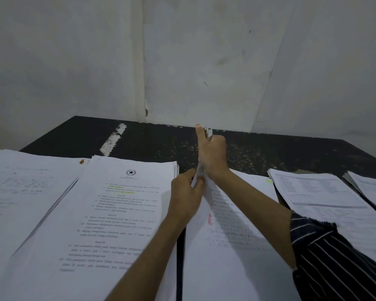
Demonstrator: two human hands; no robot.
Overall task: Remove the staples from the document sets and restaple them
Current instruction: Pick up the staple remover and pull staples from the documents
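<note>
Work looks early: left grip pinches one paper set, right grip clasps a metal tool, other stacks waiting.

Left hand pinching, right hand clenched just beyond, thumb up

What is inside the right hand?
A shiny metal tool pokes out of the right hand near the thumb; the hand covers the rest, so its type is unclear.
</note>
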